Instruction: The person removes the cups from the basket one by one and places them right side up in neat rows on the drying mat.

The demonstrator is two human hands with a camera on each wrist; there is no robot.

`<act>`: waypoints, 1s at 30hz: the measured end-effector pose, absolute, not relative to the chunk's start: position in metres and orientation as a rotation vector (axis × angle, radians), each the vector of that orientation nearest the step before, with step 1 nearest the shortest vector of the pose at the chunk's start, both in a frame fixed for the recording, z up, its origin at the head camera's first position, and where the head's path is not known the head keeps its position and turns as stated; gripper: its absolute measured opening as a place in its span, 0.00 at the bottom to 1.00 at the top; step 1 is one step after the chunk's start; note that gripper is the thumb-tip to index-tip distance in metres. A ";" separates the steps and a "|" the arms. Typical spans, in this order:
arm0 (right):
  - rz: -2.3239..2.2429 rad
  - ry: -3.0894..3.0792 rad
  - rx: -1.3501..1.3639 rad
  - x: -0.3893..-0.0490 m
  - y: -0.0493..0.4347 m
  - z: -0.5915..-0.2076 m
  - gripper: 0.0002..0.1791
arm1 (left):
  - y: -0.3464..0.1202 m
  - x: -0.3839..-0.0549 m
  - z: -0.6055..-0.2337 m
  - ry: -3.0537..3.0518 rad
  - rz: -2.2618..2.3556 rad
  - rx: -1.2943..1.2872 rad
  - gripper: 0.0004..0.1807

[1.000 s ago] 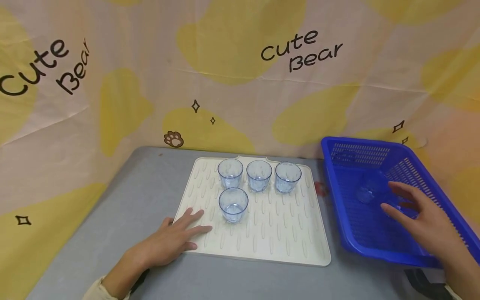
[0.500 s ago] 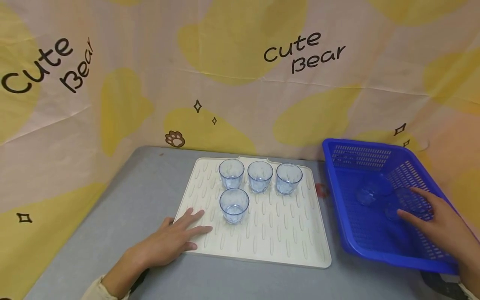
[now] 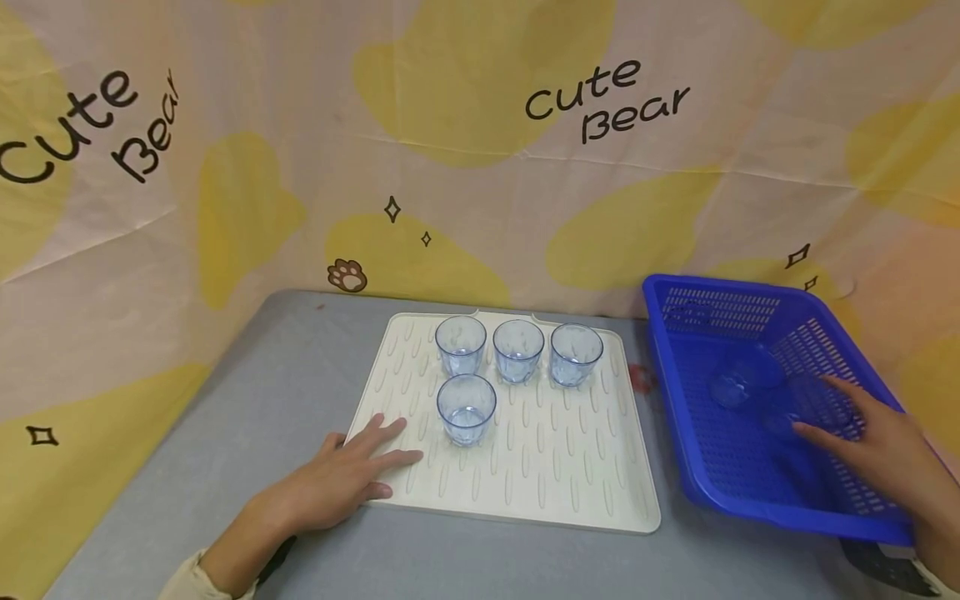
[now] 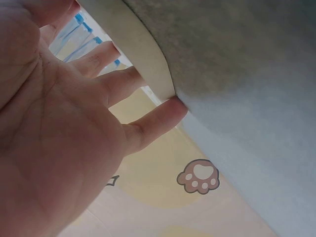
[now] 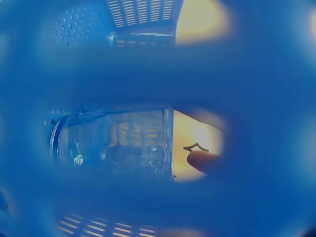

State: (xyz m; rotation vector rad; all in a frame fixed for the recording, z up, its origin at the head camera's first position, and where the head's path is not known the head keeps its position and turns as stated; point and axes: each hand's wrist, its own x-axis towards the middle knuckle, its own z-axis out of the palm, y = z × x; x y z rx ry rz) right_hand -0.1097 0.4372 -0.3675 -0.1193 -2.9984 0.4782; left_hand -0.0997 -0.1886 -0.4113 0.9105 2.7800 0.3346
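Note:
My left hand (image 3: pixel 326 487) rests with fingers spread on the left front corner of a white ribbed drying mat (image 3: pixel 555 479). In the left wrist view a fingertip (image 4: pixel 175 106) touches the mat's edge. Three clear blue-tinted drinking glasses, left (image 3: pixel 461 346), middle (image 3: pixel 517 352) and right (image 3: pixel 575 356), stand upright in a back row. A fourth glass (image 3: pixel 467 410) stands before the left one. Inside the blue basket (image 3: pixel 780 517), my right hand (image 3: pixel 888 450) grips a glass (image 3: pixel 817 400), thumb in front and fingers behind. Another glass (image 3: pixel 731 387) lies to its left.
The basket's raised perforated walls surround the right hand. A grey tabletop (image 3: pixel 300 367) carries the mat and basket. Behind it hangs a yellow-patterned cloth (image 3: pixel 465 192) with lettering. A small red mark (image 3: pixel 641 379) shows between mat and basket.
My right hand has moved right and a little toward me within the basket, onto the glass there, and then stays. The left hand and the glasses on the mat have not moved.

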 end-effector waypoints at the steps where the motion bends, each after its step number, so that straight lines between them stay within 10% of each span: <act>1: 0.449 -2.991 -0.120 -0.110 0.437 -0.367 0.48 | -0.189 -0.100 -0.411 2.778 0.337 0.910 0.29; 30: 0.928 -3.028 0.082 -0.104 0.422 -0.375 0.52 | -0.188 -0.099 -0.411 2.764 0.336 0.879 0.29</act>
